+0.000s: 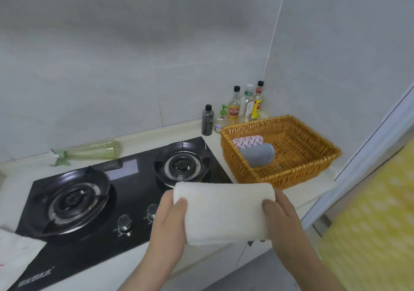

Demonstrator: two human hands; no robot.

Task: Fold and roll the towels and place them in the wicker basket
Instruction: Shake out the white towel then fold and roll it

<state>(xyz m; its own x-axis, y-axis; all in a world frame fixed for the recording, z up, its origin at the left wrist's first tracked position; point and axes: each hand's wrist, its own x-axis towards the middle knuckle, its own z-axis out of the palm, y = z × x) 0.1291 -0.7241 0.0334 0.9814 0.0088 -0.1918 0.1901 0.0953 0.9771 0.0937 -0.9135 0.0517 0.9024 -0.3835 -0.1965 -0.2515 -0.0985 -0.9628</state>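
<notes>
**Entry: white towel rolled, held over the front of the worktop**

We log the white towel (224,212) as a thick roll lying crosswise, held in the air between both hands near the front edge of the worktop (143,144).

- The left hand (168,219) grasps the roll's left end. Its thumb lies on the near face and its other fingers are hidden behind the cloth.
- The right hand (282,214) grasps the right end in the same way, thumb on the near face.
- The wicker basket (291,176) stands on the worktop at 1 o'clock from the towel, close to it. We cannot tell whether the two touch.
- Inside the basket, against its left wall, lies a grey rolled towel (257,155). A white towel with a purple pattern (247,141) lies just behind it, at 11 o'clock.
- A black gas hob (107,201) with two burners fills the worktop at 9 o'clock from the towel.
- A group of bottles (234,109) stands in the wall corner at 12 o'clock.
- A green spray bottle (94,150) lies on its side behind the hob.
- A white cloth (15,252) overlaps the hob's near left corner, at 8 o'clock.
</notes>
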